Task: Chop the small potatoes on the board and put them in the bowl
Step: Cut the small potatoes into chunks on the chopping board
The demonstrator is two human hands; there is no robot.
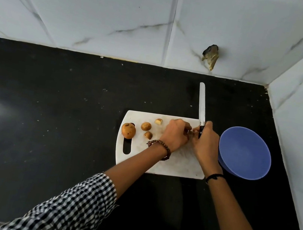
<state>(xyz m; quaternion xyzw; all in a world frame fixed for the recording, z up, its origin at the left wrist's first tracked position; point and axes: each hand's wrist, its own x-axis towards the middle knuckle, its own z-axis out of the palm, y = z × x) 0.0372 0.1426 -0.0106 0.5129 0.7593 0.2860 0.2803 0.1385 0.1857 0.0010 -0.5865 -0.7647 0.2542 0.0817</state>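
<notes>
A white cutting board lies on the black counter. On its left part sit a whole small potato, a smaller potato, a little piece and a cut chunk. My left hand is curled over something on the board's far right part; what it holds is hidden. My right hand grips the black handle of a long knife, whose blade points away over the board's far edge. A blue bowl stands just right of the board and looks empty.
The black counter stretches far to the left. White marble-look tiled walls close the back and the right side. A dark broken patch marks the back wall above the knife tip.
</notes>
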